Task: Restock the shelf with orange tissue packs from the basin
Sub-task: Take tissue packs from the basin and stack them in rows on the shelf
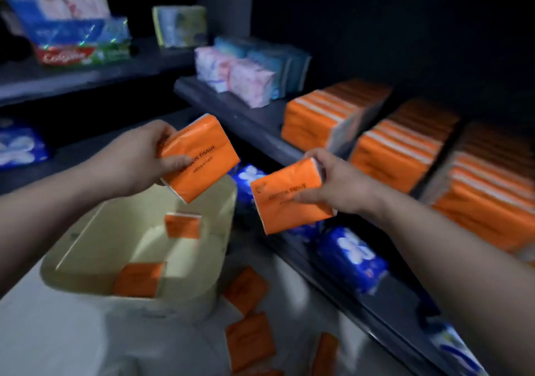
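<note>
The left hand (pixel 139 158) is clamped on one orange tissue pack (pixel 199 158), thumb across its printed face and fingers behind, holding it tilted just above the far rim of the cream basin (pixel 220 257); the right hand (pixel 338 184) pinches a second orange pack (pixel 289 199) by its upper right corner, thumb on the face, so the pack hangs out toward eight o'clock from the palm. Taking one in each hand looks like a way to halve the trips, and both packs face up as if being readied for the shelf. At about two o'clock from the right hand stand three rows of orange packs (pixel 333 120) on the dark shelf (pixel 249 120), set on edge and pressed close, likely where these two belong. Two more orange packs (pixel 182 226) lie in the basin at six o'clock from the left hand, and a few loose ones (pixel 249 341) rest on the pale floor beside it. Blue-wrapped packs (pixel 350 257) fill the lower shelf under the right forearm
</note>
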Demonstrator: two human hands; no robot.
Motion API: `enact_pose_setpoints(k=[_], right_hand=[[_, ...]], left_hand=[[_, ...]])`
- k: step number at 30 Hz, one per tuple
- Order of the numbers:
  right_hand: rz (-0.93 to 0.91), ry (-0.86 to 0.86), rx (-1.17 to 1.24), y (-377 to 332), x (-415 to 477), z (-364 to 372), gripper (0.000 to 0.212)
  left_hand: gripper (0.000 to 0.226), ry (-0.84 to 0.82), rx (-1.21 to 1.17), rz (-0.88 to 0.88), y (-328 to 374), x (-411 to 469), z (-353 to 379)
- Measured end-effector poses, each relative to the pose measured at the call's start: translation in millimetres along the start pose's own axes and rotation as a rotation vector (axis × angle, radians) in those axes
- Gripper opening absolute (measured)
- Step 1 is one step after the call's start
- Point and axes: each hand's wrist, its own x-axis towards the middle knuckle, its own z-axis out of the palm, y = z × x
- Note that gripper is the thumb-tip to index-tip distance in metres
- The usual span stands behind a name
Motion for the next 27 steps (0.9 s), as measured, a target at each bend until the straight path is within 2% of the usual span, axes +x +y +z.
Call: enact_pose_setpoints(k=[4,10,13,16,19,23,27], right_hand=[[0.067,0.2,0.095,26,-79,-94,0.054],[0.2,0.614,0.184,92,-195,-205,0.053],[0.275,0.83,0.256,128,-248,-245,0.057],[0.343,0.999,0.365,160,-292,-278,0.061],[0.386,1.083,0.41,185,-328,-301,0.066],[0.4,1.198,0.432,202,-366,-318,0.071],[0.4,1.233,0.417,212,-391,-327,0.063]], left_hand=[[0.033,-0.067,-0.083,0.083,95,-3,21],[0.03,-0.095,-0.141,0.381,241,-25,80],[0.038,-0.185,-0.281,0.5,312,-42,110],[0.029,-0.281,-0.345,0.598,375,-63,143],[0.031,-0.36,-0.355,0.707,430,-85,176],[0.039,-0.407,-0.249,0.85,487,-108,217],[0.042,-0.45,-0.171,0.861,514,-119,258]])
